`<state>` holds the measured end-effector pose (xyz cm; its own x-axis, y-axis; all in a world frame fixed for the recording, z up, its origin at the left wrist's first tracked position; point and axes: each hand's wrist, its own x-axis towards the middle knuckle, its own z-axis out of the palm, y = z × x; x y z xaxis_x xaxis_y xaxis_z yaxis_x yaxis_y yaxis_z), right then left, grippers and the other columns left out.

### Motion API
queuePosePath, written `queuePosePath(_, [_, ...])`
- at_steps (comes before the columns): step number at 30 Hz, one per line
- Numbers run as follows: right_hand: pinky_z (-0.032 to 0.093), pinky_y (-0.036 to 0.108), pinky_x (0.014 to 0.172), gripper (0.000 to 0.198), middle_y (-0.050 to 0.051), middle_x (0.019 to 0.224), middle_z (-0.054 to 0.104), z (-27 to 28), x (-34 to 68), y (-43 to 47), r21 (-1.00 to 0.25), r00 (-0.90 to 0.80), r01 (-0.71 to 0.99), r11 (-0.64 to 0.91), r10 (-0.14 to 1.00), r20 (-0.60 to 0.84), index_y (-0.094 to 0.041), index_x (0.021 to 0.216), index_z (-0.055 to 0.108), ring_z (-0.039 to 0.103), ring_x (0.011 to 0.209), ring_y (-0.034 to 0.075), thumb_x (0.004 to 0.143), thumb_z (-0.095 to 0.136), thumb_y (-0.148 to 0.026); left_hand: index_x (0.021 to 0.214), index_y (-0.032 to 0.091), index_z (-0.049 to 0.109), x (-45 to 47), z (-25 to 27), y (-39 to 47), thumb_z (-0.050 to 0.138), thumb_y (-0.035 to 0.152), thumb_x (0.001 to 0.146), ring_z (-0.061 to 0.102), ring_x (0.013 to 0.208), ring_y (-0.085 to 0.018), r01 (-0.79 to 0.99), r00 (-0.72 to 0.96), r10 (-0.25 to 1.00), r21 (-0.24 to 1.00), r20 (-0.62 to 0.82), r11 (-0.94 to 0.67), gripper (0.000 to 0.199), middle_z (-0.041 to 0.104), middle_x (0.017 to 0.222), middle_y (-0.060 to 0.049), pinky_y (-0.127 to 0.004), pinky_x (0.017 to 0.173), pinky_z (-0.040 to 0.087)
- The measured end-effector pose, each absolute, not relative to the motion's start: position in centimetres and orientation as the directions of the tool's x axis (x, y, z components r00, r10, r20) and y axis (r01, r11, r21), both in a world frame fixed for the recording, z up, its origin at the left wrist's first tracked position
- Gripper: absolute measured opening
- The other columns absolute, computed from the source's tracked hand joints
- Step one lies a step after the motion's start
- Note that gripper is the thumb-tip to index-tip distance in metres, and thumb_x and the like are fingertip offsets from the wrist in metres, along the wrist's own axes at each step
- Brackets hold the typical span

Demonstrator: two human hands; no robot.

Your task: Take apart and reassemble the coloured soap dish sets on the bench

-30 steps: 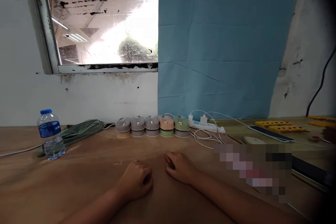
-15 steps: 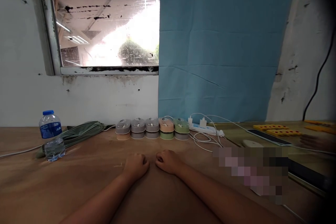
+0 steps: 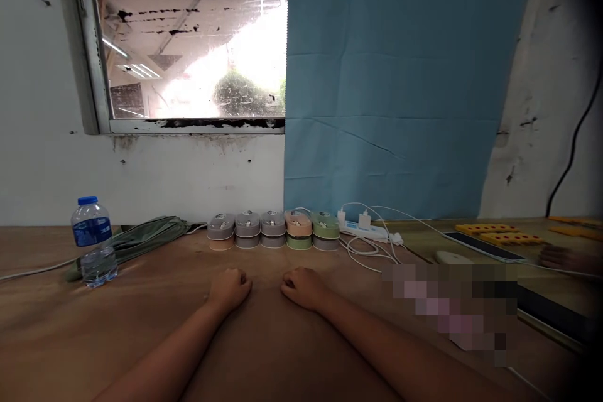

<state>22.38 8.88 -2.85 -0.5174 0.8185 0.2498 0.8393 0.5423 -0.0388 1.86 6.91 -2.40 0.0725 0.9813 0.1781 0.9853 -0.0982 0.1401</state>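
The row of lidded containers (image 3: pixel 272 226) is set along the back of the desk (image 3: pixel 268 352). Well to its right, part of the desk is masked by a pixelated patch (image 3: pixel 452 314), by which the left end of a dark slab (image 3: pixel 549 313) is also covered; farther right, another person's hand (image 3: pixel 558 257) is only dimly seen. The left hand (image 3: pixel 230 289) and right hand (image 3: pixel 302 287) are rested in front of the row, palms hidden; each grip is curled closed, its contents impossible to tell. Left of the row, a green bundle (image 3: pixel 148 239) is partly blocked by a water bottle (image 3: pixel 93 235); just right, a power strip (image 3: pixel 372 232) is laid.
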Motion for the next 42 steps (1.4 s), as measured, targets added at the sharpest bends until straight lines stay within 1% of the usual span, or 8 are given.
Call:
queuePosePath(8, [0.026,0.024,0.055,0.022,0.004,0.071,0.066,-2.86,22.41,9.01,-0.053,-0.529,0.829,0.556,0.812,0.249,-0.017,0.064,0.062,0.055,0.066,0.015,0.076,0.045,-0.025,0.072,0.017,0.064,1.88,-2.35,6.89,0.036,0.032,0.079,0.059,0.073,-0.02,0.985,0.069,0.984,0.143,0.164,-0.093,0.032,0.065,0.078,-0.009,-0.026,0.059,0.037])
queuePosePath(15, [0.029,0.024,0.06,0.029,0.004,0.073,0.066,-2.61,22.51,8.74,-0.071,-0.526,0.827,0.557,0.813,0.25,-0.017,0.065,0.063,0.055,0.07,0.016,0.08,0.04,-0.025,0.073,0.017,0.064,1.8,-2.53,7.06,0.035,0.032,0.079,0.059,0.073,-0.02,0.985,0.082,0.982,0.138,0.171,-0.106,0.033,0.066,0.079,-0.008,-0.026,0.058,0.037])
queuePosePath(21, [0.028,0.023,0.058,0.029,0.004,0.072,0.067,-2.59,22.52,8.78,-0.093,-0.505,0.837,0.54,0.826,0.249,-0.017,0.063,0.063,0.055,0.068,0.015,0.079,0.041,-0.025,0.071,0.017,0.063,1.78,-2.51,7.03,0.036,0.032,0.078,0.059,0.074,-0.02,0.985,0.079,0.983,0.141,0.163,-0.103,0.031,0.066,0.079,-0.008,-0.026,0.057,0.036])
queuePosePath(28, [0.026,0.023,0.053,0.024,0.003,0.068,0.067,-2.99,22.45,9.02,-0.096,-0.486,0.848,0.521,0.837,0.251,-0.017,0.061,0.064,0.055,0.063,0.015,0.074,0.047,-0.028,0.071,0.017,0.063,1.91,-2.34,6.88,0.036,0.032,0.079,0.059,0.074,-0.019,0.983,0.07,0.986,0.156,0.149,-0.094,0.032,0.066,0.079,-0.008,-0.026,0.057,0.036])
queuePosePath(34, [0.027,0.023,0.055,0.026,0.003,0.068,0.067,-2.95,22.46,8.94,-0.092,-0.499,0.84,0.535,0.827,0.259,-0.017,0.062,0.064,0.054,0.063,0.015,0.075,0.044,-0.026,0.073,0.017,0.064,1.89,-2.35,6.85,0.034,0.032,0.08,0.059,0.076,-0.019,0.984,0.075,0.985,0.149,0.153,-0.098,0.034,0.066,0.082,-0.008,-0.026,0.06,0.037])
queuePosePath(39, [0.028,0.023,0.056,0.025,0.004,0.068,0.067,-2.85,22.46,8.87,-0.08,-0.512,0.832,0.55,0.815,0.272,-0.017,0.062,0.065,0.055,0.066,0.016,0.074,0.044,-0.022,0.073,0.017,0.063,1.78,-2.47,6.88,0.036,0.031,0.079,0.059,0.074,-0.018,0.984,0.089,0.982,0.137,0.165,-0.112,0.031,0.066,0.081,-0.007,-0.025,0.06,0.037])
queuePosePath(42, [0.029,0.023,0.057,0.025,0.004,0.069,0.067,-2.81,22.47,8.8,-0.073,-0.519,0.828,0.557,0.808,0.278,-0.017,0.063,0.065,0.055,0.067,0.016,0.075,0.044,-0.022,0.072,0.018,0.063,1.76,-2.55,6.92,0.036,0.03,0.08,0.059,0.075,-0.019,0.983,0.099,0.979,0.132,0.176,-0.124,0.031,0.066,0.08,-0.006,-0.025,0.059,0.037])
